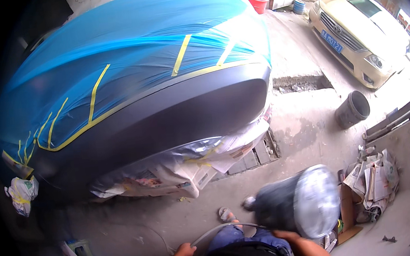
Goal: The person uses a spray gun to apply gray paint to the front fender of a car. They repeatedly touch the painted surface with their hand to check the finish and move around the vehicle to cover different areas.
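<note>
My left hand (185,251) is closed around a thin grey hose (219,229) at the lower middle. The hose arcs across in front of my legs toward my right hand (287,235). That hand lies against the lower edge of a large dark cylinder (277,204), bucket-like, with a blurred silvery-white round end. Its fingers are mostly hidden, so whether they grip the cylinder or the hose does not show. Ahead stands a car's dark grey body panel (164,112), its upper part under blue plastic film (146,25) held by yellow tape strips.
Newspaper and film (170,176) cover the panel's lower edge. Rightward stand a dark bucket (353,110), a heap of old paper (373,181) and a cream car (354,34). A red bucket (258,3) is farther back. A small green-framed stool (82,252) sits at lower left.
</note>
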{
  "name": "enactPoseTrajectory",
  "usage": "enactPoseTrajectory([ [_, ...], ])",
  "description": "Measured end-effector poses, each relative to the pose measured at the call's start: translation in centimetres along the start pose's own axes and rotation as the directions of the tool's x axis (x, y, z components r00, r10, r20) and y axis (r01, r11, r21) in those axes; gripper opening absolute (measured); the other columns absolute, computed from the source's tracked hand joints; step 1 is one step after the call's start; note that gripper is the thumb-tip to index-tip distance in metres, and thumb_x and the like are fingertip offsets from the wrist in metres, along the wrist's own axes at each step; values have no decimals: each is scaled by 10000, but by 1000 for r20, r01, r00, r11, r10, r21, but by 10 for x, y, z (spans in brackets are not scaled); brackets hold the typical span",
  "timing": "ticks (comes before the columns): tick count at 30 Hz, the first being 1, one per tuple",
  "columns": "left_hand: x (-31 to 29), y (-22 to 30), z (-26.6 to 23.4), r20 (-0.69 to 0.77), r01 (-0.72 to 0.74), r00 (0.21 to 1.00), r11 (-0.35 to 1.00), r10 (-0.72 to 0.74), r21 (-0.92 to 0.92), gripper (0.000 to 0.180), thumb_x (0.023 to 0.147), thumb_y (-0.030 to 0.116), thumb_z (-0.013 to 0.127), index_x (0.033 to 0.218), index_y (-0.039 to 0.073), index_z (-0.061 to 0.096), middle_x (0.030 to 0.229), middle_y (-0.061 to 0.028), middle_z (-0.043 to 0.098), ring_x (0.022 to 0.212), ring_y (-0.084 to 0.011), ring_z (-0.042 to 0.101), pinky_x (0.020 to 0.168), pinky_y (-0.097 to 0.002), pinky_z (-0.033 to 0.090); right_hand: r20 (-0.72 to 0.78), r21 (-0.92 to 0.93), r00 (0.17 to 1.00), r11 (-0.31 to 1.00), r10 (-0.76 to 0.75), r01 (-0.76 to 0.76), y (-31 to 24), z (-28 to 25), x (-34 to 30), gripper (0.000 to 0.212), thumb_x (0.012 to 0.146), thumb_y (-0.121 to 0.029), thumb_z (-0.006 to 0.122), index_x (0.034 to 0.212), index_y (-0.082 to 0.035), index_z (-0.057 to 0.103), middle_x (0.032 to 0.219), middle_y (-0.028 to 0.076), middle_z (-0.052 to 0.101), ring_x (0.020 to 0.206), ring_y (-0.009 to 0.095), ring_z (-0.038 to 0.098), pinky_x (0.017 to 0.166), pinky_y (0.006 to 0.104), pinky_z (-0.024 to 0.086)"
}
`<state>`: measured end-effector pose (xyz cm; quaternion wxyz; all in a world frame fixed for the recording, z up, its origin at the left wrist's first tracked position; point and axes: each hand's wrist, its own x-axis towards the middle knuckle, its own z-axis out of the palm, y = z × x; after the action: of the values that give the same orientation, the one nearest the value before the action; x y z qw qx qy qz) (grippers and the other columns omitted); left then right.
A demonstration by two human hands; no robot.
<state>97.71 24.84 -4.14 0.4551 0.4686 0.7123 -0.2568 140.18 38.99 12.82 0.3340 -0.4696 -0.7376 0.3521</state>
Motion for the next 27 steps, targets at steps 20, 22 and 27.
enactPoseTrajectory([
  [20,-79,142,53,-200,1,980,999,-11,-47,502,836,444,568,1025,-19,613,1049,-237,612,1039,-384,556,888,-440,435,-27,767,760,501,650,-401,128,-150,5,260,902,-198,568,1135,-82,561,720,24,604,595,60,519,502,202,383],
  [22,-87,151,55,-176,19,984,1000,-20,-8,488,837,445,568,1017,-6,616,1049,-224,616,1032,-380,561,879,-441,440,119,769,887,523,447,-366,128,-150,11,267,858,-100,588,1119,-44,584,838,42,625,691,105,586,590,247,464],
  [27,-105,181,52,-130,89,987,996,-91,-19,452,840,448,562,984,25,625,1017,-196,632,994,-373,580,851,-445,452,279,737,856,474,436,-481,132,-152,33,180,798,-35,618,977,-23,597,836,39,631,681,134,605,604,275,490],
])
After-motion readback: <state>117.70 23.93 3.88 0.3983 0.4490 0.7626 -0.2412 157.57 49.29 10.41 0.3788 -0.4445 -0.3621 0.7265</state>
